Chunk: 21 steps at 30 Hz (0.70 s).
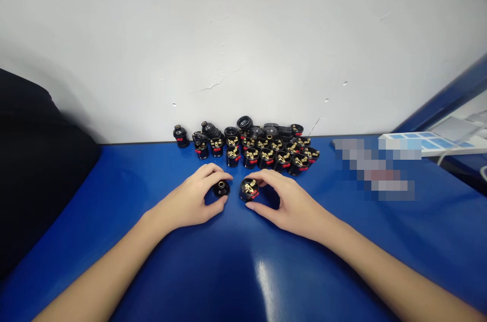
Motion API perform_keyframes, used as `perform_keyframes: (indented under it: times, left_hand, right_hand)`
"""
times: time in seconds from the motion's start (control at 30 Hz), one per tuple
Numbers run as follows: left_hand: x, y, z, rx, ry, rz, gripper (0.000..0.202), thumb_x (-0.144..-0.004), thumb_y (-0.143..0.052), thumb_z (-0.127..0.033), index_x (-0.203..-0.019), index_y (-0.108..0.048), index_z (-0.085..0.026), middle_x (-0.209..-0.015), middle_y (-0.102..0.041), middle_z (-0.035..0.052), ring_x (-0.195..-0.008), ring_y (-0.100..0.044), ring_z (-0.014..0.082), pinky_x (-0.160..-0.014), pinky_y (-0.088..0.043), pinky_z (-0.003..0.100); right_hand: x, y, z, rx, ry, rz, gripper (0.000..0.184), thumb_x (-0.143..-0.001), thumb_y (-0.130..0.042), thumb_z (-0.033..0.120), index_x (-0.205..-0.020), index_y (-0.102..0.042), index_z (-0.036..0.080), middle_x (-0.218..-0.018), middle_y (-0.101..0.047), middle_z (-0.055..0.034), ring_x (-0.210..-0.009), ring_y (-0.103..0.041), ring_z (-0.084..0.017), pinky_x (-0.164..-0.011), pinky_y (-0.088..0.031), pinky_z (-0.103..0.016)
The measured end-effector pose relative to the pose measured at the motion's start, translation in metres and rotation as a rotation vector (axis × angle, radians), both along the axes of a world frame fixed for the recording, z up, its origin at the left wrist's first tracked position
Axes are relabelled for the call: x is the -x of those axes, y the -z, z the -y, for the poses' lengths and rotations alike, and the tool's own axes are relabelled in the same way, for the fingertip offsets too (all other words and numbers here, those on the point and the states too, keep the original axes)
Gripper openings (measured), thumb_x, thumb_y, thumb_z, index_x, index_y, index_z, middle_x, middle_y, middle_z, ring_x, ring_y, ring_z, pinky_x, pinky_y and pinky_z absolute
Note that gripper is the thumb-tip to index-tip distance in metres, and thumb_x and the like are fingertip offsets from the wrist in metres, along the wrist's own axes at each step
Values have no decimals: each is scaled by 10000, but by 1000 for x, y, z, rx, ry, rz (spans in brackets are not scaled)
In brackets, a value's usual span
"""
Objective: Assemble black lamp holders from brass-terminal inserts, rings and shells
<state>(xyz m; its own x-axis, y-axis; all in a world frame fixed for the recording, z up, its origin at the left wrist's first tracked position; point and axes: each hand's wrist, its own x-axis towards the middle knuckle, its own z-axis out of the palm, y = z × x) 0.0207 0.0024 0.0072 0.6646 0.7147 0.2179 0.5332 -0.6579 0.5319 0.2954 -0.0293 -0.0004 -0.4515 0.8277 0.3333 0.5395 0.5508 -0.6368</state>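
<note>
My left hand [194, 196] curls its thumb and fingers around a black lamp socket cap [221, 189] with a small brass fitting in its top. Just to the right, a black lamp socket body [248, 190] is held between the thumb and fingers of my right hand [287, 200]. Brass contacts show in its open top, and a red switch tab sticks out of its side. A small gap separates cap and body. Both are low over the blue table [213, 266]; whether they touch it I cannot tell.
Several socket bodies [266, 157] with brass contacts stand beyond my hands, with black caps [244, 123] behind them. One assembled lamp socket [180, 136] stands at their left. A white wall [243, 48] closes the back. Black cloth [34, 170] lies left; a blurred flat object [375, 170] lies right.
</note>
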Motion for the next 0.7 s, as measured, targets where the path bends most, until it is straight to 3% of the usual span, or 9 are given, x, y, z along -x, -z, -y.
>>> perform_keyframes:
  times: [0.37, 0.7]
  left_hand:
    - [-3, -6, 2, -168, 31, 49, 369, -1020, -683, -281, -1380, -615, -237, -1321, -662, 94, -1215, -621, 244, -1092, -545, 439]
    - [-5, -2, 1, -191, 52, 57, 303, -1035, -630, -199, -1336, -652, -229, -1272, -692, 98, -1192, -638, 237, -1074, -558, 428]
  right_hand:
    - [-1, -3, 0, 31, -8, 34, 276, -938, -826, 229, -1173, -681, 224, -1169, -757, -84, -1109, -720, -283, -979, -596, -467]
    - [-2, -6, 0, 8, -37, 61, 292, -948, -810, 215, -1215, -693, 236, -1220, -747, -97, -1157, -717, -287, -1022, -607, -479]
